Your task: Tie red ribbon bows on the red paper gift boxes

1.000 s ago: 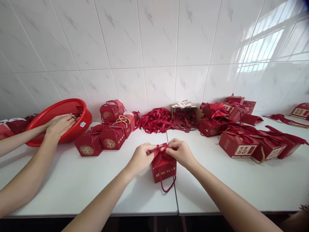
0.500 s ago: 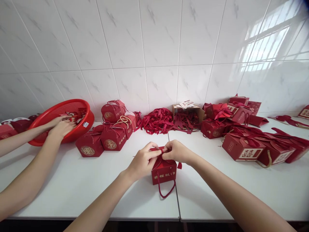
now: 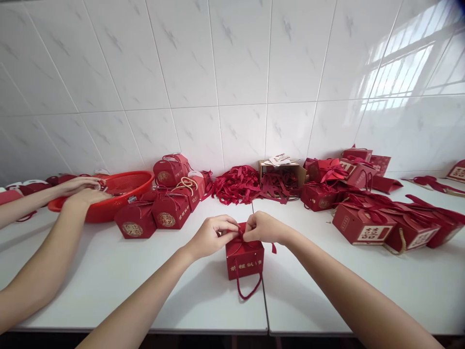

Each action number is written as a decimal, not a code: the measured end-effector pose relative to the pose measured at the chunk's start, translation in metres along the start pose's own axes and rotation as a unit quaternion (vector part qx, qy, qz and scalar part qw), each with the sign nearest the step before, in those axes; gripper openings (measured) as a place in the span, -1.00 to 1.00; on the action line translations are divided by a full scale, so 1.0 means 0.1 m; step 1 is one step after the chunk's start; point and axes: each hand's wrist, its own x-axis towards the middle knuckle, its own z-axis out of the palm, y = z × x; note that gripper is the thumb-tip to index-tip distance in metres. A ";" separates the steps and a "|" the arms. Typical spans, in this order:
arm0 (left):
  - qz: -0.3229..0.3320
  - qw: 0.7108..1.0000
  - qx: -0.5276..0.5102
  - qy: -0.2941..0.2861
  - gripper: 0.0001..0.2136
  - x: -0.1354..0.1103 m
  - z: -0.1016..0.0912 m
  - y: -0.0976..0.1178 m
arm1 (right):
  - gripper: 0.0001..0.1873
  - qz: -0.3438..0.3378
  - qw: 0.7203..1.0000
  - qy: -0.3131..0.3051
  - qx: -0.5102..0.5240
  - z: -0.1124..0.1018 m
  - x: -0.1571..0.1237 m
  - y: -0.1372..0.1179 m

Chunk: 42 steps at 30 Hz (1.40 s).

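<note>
A small red gift box [image 3: 244, 259] with gold characters stands on the white table, straddling or close to the seam. Its dark red cord handle hangs down in front. Over the box top, my left hand [image 3: 214, 236] pinches a red ribbon [image 3: 241, 231] from the left, thumb and fingers together. From the right, my right hand [image 3: 264, 228] is closed on the same ribbon, its fingers curled at the knot. One ribbon end sticks out past the box's right side. The exact grip is partly hidden by my fingers.
At left, another person's hands [image 3: 85, 190] reach over a red plastic basket [image 3: 136, 182]. Finished-looking red boxes [image 3: 170, 211] stand beside it. Behind lie a ribbon pile [image 3: 238, 184] and an open carton [image 3: 300, 173] of ribbons. More boxes [image 3: 363, 223] stand at right.
My left hand has shifted slightly left, uncovering more of the ribbon knot. The other person's basket has tipped down flatter, and their hands have risen out of it.
</note>
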 end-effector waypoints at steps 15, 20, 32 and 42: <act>-0.058 0.998 -0.008 -0.015 -0.69 -0.07 -0.12 0.00 | -0.91 -0.099 0.937 0.288 -0.169 0.19 -0.16 0.27; -0.002 0.956 0.292 0.031 -0.70 -0.15 -0.18 -0.12 | -0.84 -0.114 0.917 0.312 -0.222 0.15 -0.29 0.31; -0.027 0.991 0.130 0.024 -0.77 -0.21 -0.06 -0.18 | -0.77 -0.208 0.954 0.198 -0.083 0.14 -0.36 0.49; -0.052 0.983 -0.164 0.058 -0.67 -0.21 0.21 -0.39 | 0.16 -0.181 0.977 0.011 0.111 0.26 -0.22 0.76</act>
